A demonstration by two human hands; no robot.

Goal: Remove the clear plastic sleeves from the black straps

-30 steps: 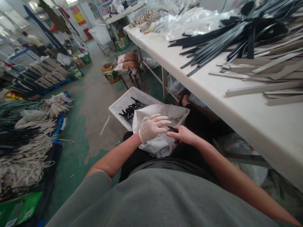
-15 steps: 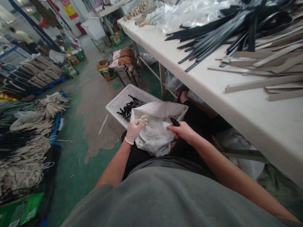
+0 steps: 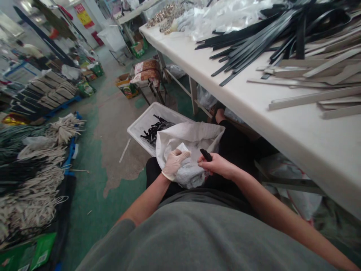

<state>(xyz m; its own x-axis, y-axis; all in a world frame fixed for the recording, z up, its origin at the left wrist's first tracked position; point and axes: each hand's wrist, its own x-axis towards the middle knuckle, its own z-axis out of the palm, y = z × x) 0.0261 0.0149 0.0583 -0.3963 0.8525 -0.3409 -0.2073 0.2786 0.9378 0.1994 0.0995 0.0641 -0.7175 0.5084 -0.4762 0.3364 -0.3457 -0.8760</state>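
My left hand (image 3: 174,163), in a thin pale glove, is pinched on a small white piece of plastic or paper (image 3: 182,147); its exact kind is unclear. Just to the right, my bare right hand (image 3: 216,165) is closed around a short bundle of black strips (image 3: 205,154) that stick out past the thumb. Both hands are over an open white sack (image 3: 194,130) lying across my lap. Beyond the sack stands a white plastic bin (image 3: 138,124) with short black strips (image 3: 155,130) inside; the sack covers part of it.
On the right runs a long white table (image 3: 242,101) with black straps (image 3: 254,45), beige straps (image 3: 310,101) and clear plastic bags (image 3: 228,20). Bundled cords (image 3: 31,180) lie at the left on the floor. A cushioned stool (image 3: 146,71) stands ahead; a person (image 3: 32,51) is far left.
My left hand has moved right and down over the sack and now pinches the white piece, which was beside my right hand before. My right hand has lowered slightly, still with the black strips.
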